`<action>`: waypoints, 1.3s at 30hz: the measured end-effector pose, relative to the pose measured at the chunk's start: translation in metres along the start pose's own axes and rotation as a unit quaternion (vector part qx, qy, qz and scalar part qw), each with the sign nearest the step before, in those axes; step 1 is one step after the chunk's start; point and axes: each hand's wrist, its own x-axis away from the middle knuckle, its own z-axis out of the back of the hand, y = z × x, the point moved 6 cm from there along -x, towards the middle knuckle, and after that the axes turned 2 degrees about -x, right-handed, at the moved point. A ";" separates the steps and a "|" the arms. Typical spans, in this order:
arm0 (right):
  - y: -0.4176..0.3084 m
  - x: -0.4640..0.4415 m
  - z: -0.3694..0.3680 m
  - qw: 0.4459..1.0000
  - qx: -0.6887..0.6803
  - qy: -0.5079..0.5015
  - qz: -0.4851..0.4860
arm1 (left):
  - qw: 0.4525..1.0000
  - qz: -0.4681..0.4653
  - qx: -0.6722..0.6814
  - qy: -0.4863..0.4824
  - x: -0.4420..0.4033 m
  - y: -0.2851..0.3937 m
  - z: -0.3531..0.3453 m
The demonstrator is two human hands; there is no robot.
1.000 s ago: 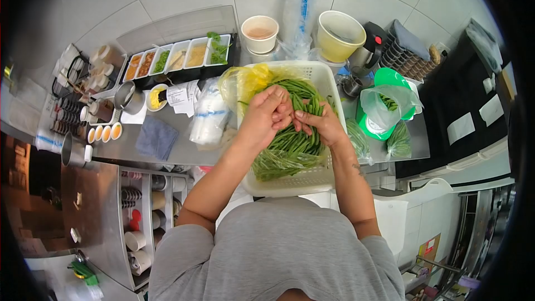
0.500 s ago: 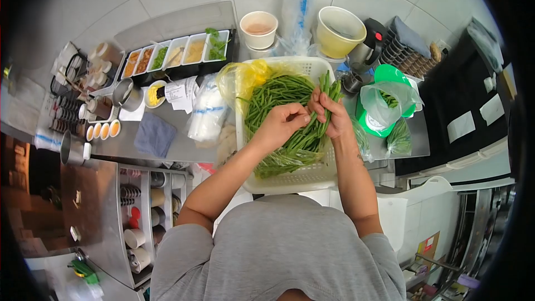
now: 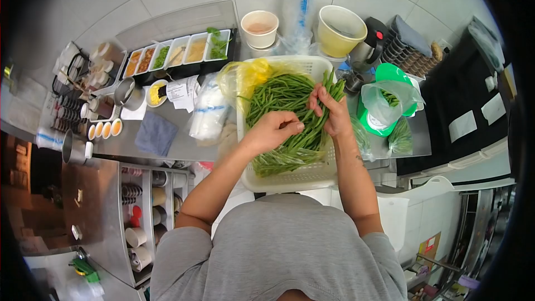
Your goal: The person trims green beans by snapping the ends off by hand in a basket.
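Green beans (image 3: pixel 278 97) lie in a loose heap in a white perforated basket (image 3: pixel 306 170), in a clear plastic bag (image 3: pixel 290 160) with a yellow part (image 3: pixel 258 72) towards the far left side. The right hand (image 3: pixel 332 114) grips a bunch of the beans upright above the right side of the heap, its fingers curled around them. The left hand (image 3: pixel 277 130) is over the near left part of the heap, its thumb and fingers drawn together; whether anything is pinched between them cannot be told. Right of the basket, on the bench (image 3: pixel 192 148), an open bag (image 3: pixel 384 112) with green pieces inside stands on a green object (image 3: pixel 371 125), and a tied bag (image 3: pixel 400 138) of greens lies just beside it. To the left of the basket are white plastic packs (image 3: pixel 208 116) and a folded blue cloth (image 3: pixel 156 134).
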 end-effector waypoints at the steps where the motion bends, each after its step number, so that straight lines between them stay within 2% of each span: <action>1: -0.001 0.000 -0.001 1.000 0.006 0.002 0.007 | 1.000 -0.013 -0.004 0.002 0.002 0.009 -0.002; 4: -0.003 0.003 -0.006 1.000 0.002 -0.016 0.019 | 0.983 -0.045 -0.060 0.165 -0.002 0.014 0.009; 5: 0.000 0.004 -0.011 0.999 0.004 -0.049 0.008 | 0.970 -0.057 -0.072 0.225 -0.005 0.010 0.015; 8: 0.001 0.015 -0.028 0.992 0.013 -0.118 -0.028 | 0.938 -0.032 -0.028 0.345 -0.020 -0.013 0.046; 11: -0.006 0.006 -0.014 0.997 -0.028 -0.052 0.047 | 0.972 0.001 -0.081 0.219 -0.018 0.003 0.044; 12: -0.009 0.002 0.001 0.995 -0.019 -0.004 0.102 | 0.978 -0.006 -0.156 0.138 -0.021 -0.003 0.030; 15: -0.009 -0.007 0.019 0.979 -0.188 0.010 0.074 | 0.900 -0.226 -0.357 0.105 -0.005 0.023 -0.015; 16: -0.008 -0.005 0.020 0.971 -0.231 0.022 0.050 | 0.894 -0.190 -0.401 0.058 -0.007 0.017 -0.025; 19: -0.008 -0.001 0.018 0.988 -0.148 0.032 0.003 | 0.867 -0.134 -0.477 0.040 -0.017 0.002 -0.034; 22: -0.007 -0.001 0.019 0.990 -0.126 0.054 -0.011 | 0.906 -0.085 -0.414 0.030 -0.018 -0.009 -0.010; 25: -0.005 -0.002 0.018 0.996 -0.067 0.043 -0.025 | 0.955 -0.127 -0.258 0.074 -0.013 0.005 0.032; 28: 0.001 0.000 0.005 0.994 0.061 0.020 -0.086 | 0.990 -0.075 -0.101 0.069 -0.013 0.011 0.046; 30: 0.006 0.000 -0.005 0.986 0.127 -0.013 -0.104 | 0.995 -0.053 -0.017 0.079 -0.014 0.011 0.050; 33: 0.016 0.006 -0.021 0.981 0.127 -0.041 -0.139 | 0.988 -0.031 0.102 0.114 -0.016 0.013 0.047; 36: 0.021 0.009 -0.029 0.971 0.154 -0.078 -0.164 | 0.982 -0.027 0.155 0.105 -0.017 0.014 0.038; 39: 0.024 0.009 -0.019 0.968 0.177 -0.048 -0.173 | 0.984 -0.036 0.125 0.126 -0.020 0.007 0.037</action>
